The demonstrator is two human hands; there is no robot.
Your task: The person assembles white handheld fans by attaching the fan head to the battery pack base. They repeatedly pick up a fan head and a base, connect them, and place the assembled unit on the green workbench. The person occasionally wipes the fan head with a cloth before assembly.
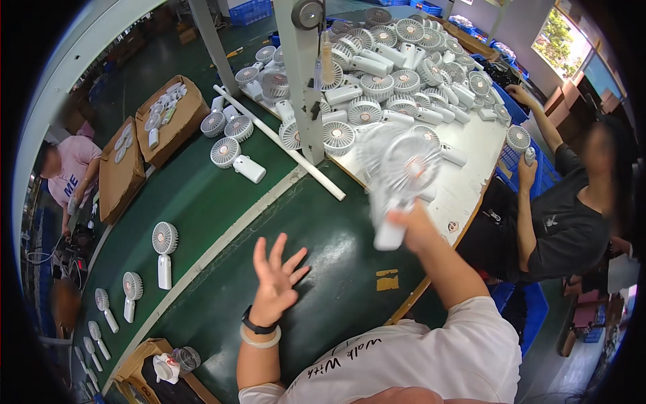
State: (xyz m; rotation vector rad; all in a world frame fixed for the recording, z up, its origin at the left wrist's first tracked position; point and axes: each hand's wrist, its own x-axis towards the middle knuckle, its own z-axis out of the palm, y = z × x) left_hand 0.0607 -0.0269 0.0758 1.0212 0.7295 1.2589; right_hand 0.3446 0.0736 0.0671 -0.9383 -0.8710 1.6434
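Note:
My right hand [415,223] is closed around a white handheld fan [410,165], which is smeared by motion above the near edge of a white board. The fan's round grille points up and away, and its handle hangs below my fingers. My left hand [272,286] hovers over the green table [330,249] with its fingers spread and nothing in it. Beyond my right hand, a large heap of similar white fans [404,81] covers most of the white board [464,195]. Left of the heap lies a fan [235,161] with its handle toward me.
A grey post [306,81] and a white tube [282,145] stand between the heap and the left side. Several fans [164,252] lie in a row at left, near cardboard boxes [171,121]. At right, a co-worker [565,215] holds a fan beside blue crates [548,168]. Another person [74,168] is at far left.

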